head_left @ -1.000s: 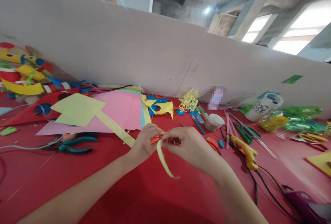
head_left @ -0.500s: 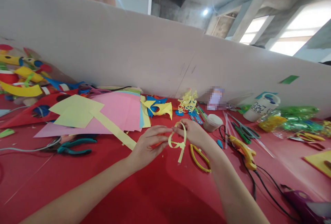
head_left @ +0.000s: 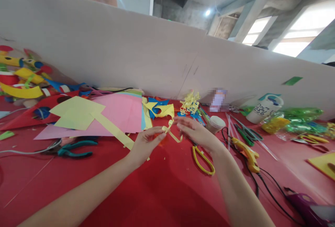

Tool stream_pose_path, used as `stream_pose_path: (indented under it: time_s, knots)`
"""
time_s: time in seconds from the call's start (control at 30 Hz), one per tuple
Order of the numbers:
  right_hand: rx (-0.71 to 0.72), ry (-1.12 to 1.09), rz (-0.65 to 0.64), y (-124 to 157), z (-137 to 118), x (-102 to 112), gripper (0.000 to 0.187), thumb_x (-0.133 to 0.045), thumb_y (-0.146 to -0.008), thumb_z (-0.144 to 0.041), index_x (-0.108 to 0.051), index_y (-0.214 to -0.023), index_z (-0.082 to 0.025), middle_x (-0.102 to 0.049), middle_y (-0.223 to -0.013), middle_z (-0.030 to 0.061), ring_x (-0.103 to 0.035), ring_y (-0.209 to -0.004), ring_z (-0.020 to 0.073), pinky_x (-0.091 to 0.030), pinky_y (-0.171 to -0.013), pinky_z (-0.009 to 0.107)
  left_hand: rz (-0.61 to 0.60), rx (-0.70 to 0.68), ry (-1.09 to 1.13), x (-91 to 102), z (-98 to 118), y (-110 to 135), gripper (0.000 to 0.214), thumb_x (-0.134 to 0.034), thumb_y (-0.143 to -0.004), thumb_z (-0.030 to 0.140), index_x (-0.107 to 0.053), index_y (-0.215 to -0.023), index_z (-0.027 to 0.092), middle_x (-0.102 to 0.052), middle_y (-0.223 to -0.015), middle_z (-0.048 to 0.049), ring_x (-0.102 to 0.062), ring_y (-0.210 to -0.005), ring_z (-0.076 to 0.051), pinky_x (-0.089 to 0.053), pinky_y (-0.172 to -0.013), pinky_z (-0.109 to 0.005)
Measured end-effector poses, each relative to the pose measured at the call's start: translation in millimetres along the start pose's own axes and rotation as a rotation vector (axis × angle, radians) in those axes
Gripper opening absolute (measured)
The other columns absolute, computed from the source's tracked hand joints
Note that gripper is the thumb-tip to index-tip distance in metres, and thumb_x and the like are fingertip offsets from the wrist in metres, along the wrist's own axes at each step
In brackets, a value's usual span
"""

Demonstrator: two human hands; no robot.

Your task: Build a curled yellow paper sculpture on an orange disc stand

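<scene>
My left hand point(head_left: 146, 145) pinches a thin pale yellow paper strip point(head_left: 175, 138) between thumb and fingertips. The strip has small curls at its upper end and a longer straight tail hanging toward the right. Just right of it, my right hand point(head_left: 195, 132) has its fingers apart and slightly bent; the strip's tail ends close to them, and I cannot tell if they touch. Yellow-handled scissors point(head_left: 203, 162) lie below my right hand, their blades mostly hidden. A wider yellow paper strip point(head_left: 113, 129) lies beside my left hand.
Pink paper sheets point(head_left: 123, 110) and yellow squares point(head_left: 78, 110) lie at left, with teal-handled pliers point(head_left: 75, 148) in front. Curled yellow strips point(head_left: 190, 102) are piled at the back. Rightward are a white cup point(head_left: 216, 124), a yellow glue gun point(head_left: 247, 153) with its cord, and a white board wall point(head_left: 117, 49) behind.
The strip has gone from a large loop held by my right hand to small curls pinched in my left. My right hand has let go of the loop and its fingers have spread.
</scene>
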State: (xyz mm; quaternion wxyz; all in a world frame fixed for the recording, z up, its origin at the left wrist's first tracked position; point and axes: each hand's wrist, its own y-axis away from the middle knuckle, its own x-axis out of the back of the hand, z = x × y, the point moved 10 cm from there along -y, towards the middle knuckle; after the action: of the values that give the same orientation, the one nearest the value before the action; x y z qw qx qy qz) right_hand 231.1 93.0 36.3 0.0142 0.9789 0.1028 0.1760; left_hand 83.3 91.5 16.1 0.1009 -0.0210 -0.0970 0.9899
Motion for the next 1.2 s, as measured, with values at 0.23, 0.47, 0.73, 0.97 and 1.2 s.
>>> stream_pose_path:
  time_s: [0.23, 0.47, 0.73, 0.97, 1.2]
  knots:
    - [0.043, 0.193, -0.267, 8.9, 0.4, -25.0, 0.019, -0.057, -0.078, -0.034, -0.064, -0.085, -0.018, -0.068, -0.084, 0.0040, -0.063, -0.081, 0.0178, -0.046, -0.075, 0.030, 0.048, 0.084, 0.100, 8.2, -6.4, -4.1, 0.018, -0.066, -0.069, 0.028, -0.070, -0.084, 0.020, -0.072, -0.095, -0.0043, -0.062, -0.096, -0.020, -0.047, -0.088, -0.034]
    - [0.114, 0.210, -0.095, 8.8, -15.4, -14.5, 0.015, -0.057, -0.076, -0.023, -0.061, -0.088, -0.017, -0.067, -0.073, 0.0028, -0.063, -0.072, 0.0160, -0.048, -0.070, 0.029, 0.054, 0.101, 0.119, 10.6, -9.7, -6.7, 0.019, -0.066, -0.068, 0.030, -0.070, -0.084, 0.020, -0.072, -0.094, -0.0049, -0.061, -0.096, -0.020, -0.047, -0.086, -0.036]
    - [0.147, 0.295, -0.026, 17.8, -28.6, -11.0, 0.022, -0.056, -0.076, -0.022, -0.063, -0.097, -0.019, -0.067, -0.076, 0.0017, -0.062, -0.069, 0.0152, -0.047, -0.064, 0.028, 0.019, 0.147, 0.235, 8.2, -23.5, -9.7, 0.022, -0.069, -0.067, 0.029, -0.069, -0.086, 0.018, -0.072, -0.081, -0.0046, -0.064, -0.082, -0.018, -0.049, -0.080, -0.034]
    - [0.160, 0.332, 0.005, 19.5, -33.0, -9.8, 0.023, -0.056, -0.076, -0.023, -0.063, -0.098, -0.020, -0.066, -0.076, 0.0009, -0.060, -0.067, 0.0148, -0.047, -0.061, 0.027, -0.031, 0.136, 0.240, 2.1, -21.5, -9.4, 0.034, -0.066, -0.071, 0.030, -0.064, -0.104, 0.021, -0.069, -0.079, -0.0039, -0.063, -0.080, -0.017, -0.050, -0.076, -0.034]
    - [0.153, 0.318, -0.023, 21.1, -32.7, -10.0, 0.022, -0.058, -0.077, -0.027, -0.062, -0.098, -0.021, -0.067, -0.079, 0.0020, -0.062, -0.072, 0.0159, -0.048, -0.065, 0.028, -0.023, 0.159, 0.293, 1.1, -20.2, -7.8, 0.032, -0.067, -0.069, 0.029, -0.065, -0.100, 0.022, -0.068, -0.079, -0.0025, -0.062, -0.080, -0.017, -0.050, -0.075, -0.032]
